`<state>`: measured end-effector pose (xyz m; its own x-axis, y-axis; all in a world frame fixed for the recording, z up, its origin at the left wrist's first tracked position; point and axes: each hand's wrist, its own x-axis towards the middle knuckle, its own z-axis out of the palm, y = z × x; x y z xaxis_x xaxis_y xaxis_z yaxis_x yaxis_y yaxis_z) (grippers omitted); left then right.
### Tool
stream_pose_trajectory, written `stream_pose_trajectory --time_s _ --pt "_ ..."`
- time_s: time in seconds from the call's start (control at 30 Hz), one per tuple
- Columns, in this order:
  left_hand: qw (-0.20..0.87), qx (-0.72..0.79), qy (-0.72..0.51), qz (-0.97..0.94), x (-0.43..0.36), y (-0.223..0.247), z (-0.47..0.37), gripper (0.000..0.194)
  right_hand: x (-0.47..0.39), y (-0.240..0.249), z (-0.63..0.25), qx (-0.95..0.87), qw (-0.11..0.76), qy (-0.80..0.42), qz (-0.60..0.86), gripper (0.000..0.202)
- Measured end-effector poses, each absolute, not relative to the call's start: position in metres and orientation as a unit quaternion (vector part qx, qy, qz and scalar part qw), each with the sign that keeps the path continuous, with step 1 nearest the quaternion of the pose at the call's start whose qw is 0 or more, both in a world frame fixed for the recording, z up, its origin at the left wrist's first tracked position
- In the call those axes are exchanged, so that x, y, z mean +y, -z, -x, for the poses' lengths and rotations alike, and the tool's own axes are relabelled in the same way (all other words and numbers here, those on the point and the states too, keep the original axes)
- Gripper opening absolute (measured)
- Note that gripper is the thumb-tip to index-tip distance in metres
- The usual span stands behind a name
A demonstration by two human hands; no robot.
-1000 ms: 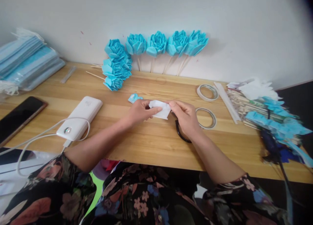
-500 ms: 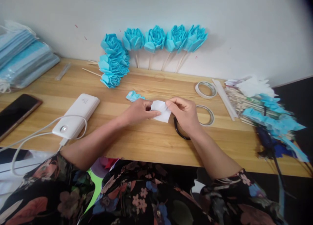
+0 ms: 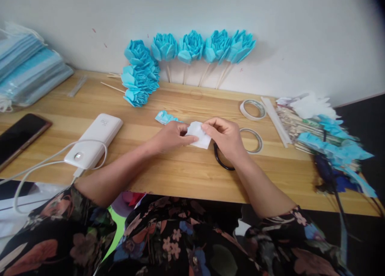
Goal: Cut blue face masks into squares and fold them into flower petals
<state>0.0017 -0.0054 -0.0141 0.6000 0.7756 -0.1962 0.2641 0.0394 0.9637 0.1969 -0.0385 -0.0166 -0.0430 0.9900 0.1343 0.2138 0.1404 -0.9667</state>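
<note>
A small white piece of thin sheet, like fabric or paper (image 3: 201,138), is held between my two hands over the table. My left hand (image 3: 173,138) pinches its left edge, thumb on top. The fingertips of my right hand (image 3: 227,136) grip its upper right part. Just behind my left hand lies a crumpled light-blue strip (image 3: 165,117). A black loop (image 3: 221,160), perhaps a scissors handle, is partly hidden under my right hand. Beside that hand lies a roll of tape (image 3: 255,142), partly covered.
Several blue flowers on sticks (image 3: 191,47) lean on the wall; others (image 3: 136,81) lie left. Another tape roll (image 3: 253,109) and glue sticks (image 3: 276,121) are right, near piled sticks and blue scraps (image 3: 333,146). A power bank (image 3: 95,142), phone (image 3: 22,138) and packed masks (image 3: 31,69) are left.
My right fingertips have shifted slightly left over the white piece, and the piece has tilted a little. My left hand keeps its pinch almost unmoved.
</note>
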Motion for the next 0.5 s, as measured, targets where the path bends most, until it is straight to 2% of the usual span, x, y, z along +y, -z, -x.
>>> stream_pose_trajectory --time_s 0.23,0.37,0.5 --pt "0.631 0.352 -0.221 -0.655 -0.0069 0.0128 -0.0005 0.021 -0.0413 0.0159 -0.1969 -0.632 0.455 -0.372 0.505 0.022" --pt "0.611 0.393 -0.241 -0.643 -0.0068 0.0142 -0.0015 0.022 -0.0429 0.0147 -0.1973 -0.654 0.444 -0.343 0.507 0.022" --pt "0.626 0.432 -0.309 -0.571 0.0007 0.0205 -0.0012 0.023 -0.0418 0.0098 -0.202 -0.684 0.475 -0.261 0.489 0.024"
